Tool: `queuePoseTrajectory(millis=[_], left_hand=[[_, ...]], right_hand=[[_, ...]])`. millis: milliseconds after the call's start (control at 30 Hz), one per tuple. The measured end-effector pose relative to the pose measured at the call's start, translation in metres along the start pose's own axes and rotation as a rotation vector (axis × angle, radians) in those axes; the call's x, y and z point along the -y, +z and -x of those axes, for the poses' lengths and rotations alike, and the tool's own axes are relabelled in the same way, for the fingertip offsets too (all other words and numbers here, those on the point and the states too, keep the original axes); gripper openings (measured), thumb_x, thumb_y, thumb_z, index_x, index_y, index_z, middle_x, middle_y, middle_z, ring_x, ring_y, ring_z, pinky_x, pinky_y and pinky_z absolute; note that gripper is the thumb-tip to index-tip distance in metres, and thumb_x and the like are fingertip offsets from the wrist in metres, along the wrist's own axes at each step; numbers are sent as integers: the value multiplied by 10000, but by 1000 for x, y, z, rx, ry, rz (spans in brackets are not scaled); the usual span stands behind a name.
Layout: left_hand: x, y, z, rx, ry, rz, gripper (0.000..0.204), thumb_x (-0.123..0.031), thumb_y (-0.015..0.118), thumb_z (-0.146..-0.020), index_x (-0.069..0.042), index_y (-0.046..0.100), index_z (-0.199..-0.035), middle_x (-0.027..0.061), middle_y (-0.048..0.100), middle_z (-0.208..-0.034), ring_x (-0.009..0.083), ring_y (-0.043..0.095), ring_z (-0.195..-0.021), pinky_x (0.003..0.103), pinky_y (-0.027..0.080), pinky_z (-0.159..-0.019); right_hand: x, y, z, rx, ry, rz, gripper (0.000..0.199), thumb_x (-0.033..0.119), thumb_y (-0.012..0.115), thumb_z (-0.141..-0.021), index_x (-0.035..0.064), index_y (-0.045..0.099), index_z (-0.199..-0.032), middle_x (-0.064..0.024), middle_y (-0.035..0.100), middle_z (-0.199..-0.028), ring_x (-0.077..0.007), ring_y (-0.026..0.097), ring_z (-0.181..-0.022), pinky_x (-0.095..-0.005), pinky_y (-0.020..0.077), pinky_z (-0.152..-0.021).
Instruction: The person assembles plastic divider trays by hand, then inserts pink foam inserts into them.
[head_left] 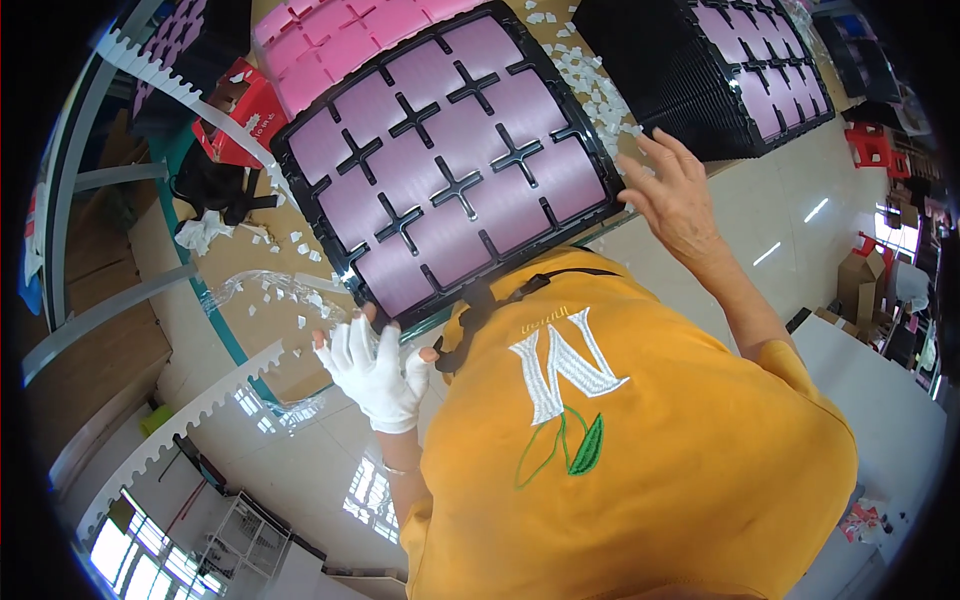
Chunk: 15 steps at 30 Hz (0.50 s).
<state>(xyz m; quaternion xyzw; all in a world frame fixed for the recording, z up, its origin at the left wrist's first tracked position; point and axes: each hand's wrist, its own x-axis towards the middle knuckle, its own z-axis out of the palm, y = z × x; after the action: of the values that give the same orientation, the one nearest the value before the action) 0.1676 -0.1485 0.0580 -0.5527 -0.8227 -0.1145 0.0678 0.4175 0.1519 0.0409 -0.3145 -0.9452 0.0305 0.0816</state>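
In front of me lies a black plastic tray point(455, 188) with cross-shaped dividers, and shiny purple sheet pieces point(462, 135) fill its compartments. My left hand point(375, 375), in a white glove with bare fingertips, is at the tray's near left corner. Its fingers are spread, with the tips at or touching the rim. Bare and with its fingers apart, my right hand point(675, 195) is beside the tray's right edge. I cannot tell whether those fingertips touch the rim. Neither hand holds anything.
A pink tray point(330, 45) lies behind the black one. Stacked black trays point(655, 75) with purple pieces stand at the far right. White scraps point(592, 85) litter the tan tabletop point(235, 265). A red box point(240, 115) sits at left, near a toothed pale strip point(185, 85).
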Motion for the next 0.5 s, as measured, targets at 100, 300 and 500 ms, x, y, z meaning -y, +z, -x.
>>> queuePoseTrajectory(millis=[100,300,500], left_hand=[[-4,12,-24,-37,23,-31,571,-590,392,-883,-87,638,-995,155,532,-1212,347,468,-1079,553,258,-1031],[-3,41,-44,167,98,-118,604,-641,387,-853,-178,627,-1158,127,428,-1367,381,319,-1298,554,229,-1046],[14,29,-19,175,30,-141,535,-590,486,-824,-144,655,-1065,123,472,-1272,361,403,-1150,564,241,-1043]], right_hand=[[17,0,-8,-40,-225,-14,360,425,584,-847,200,628,-1124,-119,457,-1329,-338,317,-1318,-506,262,-1060],[32,23,-22,57,-350,-101,486,564,445,-876,188,675,-1081,-114,372,-1430,-342,200,-1388,-525,122,-1121],[8,21,-7,-16,-221,9,549,581,415,-883,138,683,-1065,-124,416,-1401,-342,203,-1388,-533,88,-1125]])
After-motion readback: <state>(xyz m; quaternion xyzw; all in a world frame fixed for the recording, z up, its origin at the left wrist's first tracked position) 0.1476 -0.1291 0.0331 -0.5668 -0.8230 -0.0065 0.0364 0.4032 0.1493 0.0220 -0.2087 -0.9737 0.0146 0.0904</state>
